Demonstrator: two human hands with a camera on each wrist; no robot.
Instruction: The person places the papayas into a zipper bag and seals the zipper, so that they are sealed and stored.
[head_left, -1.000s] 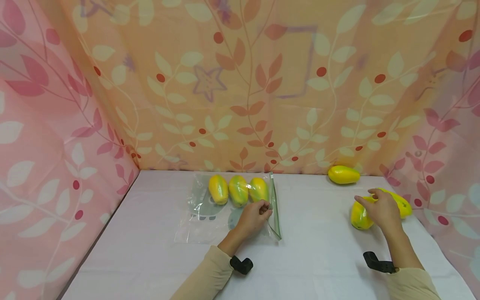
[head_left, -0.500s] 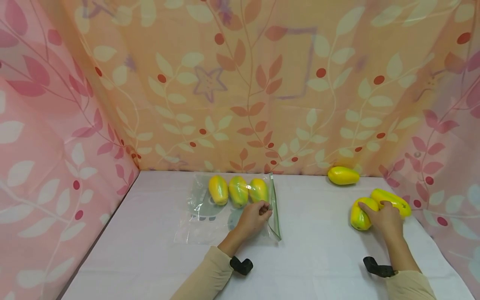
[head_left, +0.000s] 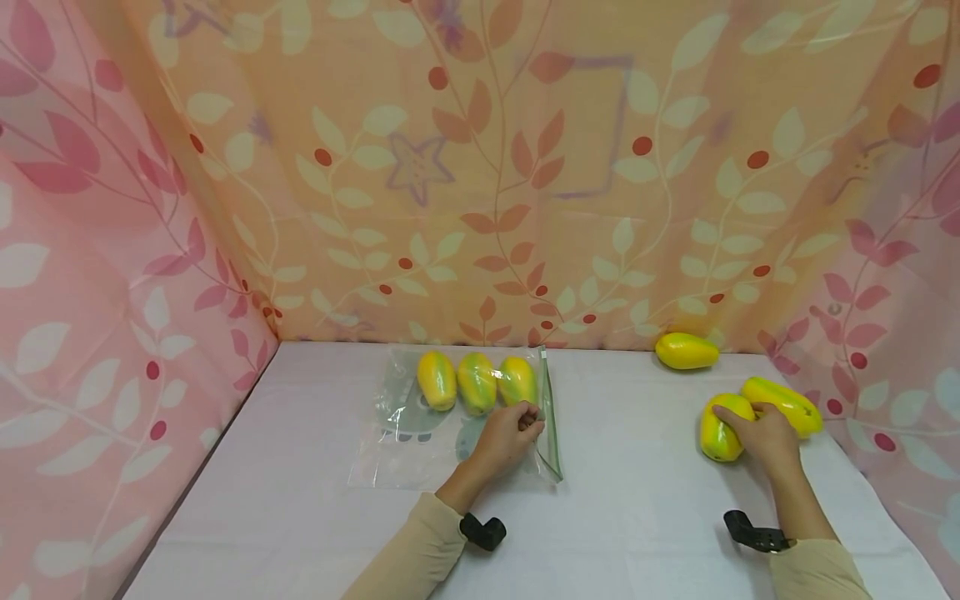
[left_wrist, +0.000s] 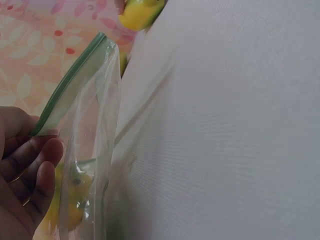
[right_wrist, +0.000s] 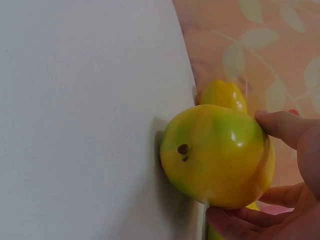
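Filling the clear bag (head_left: 408, 458) looks, by count, about halfway along. Toward the right edge of the desk (head_left: 630, 500), the gripped fruit (head_left: 720, 442) is outside the bag, and the second loose fruit (head_left: 787, 408) lies just beyond it, close to that same edge. Somewhat farther back, the three bagged fruits (head_left: 477, 383) lie side by side under the film toward the desk's far edge, with spare room in the bag's nearer half. Farthest off, the far fruit (head_left: 686, 351) lies by the far edge, near the far right corner. So three are in and three are out; the green zip strip (head_left: 553, 417), on the bag's side facing the right edge, appears unsealed.

As for the grip, the right hand (head_left: 772, 442) is spread about as wide as the fruit's body and holds it with digits on opposite sides; whether the fruit has left the desk, I cannot tell. The left hand (head_left: 504, 437) has a much narrower grip, pinching the bag's mouth at the strip, the remaining fingers loosely bent.
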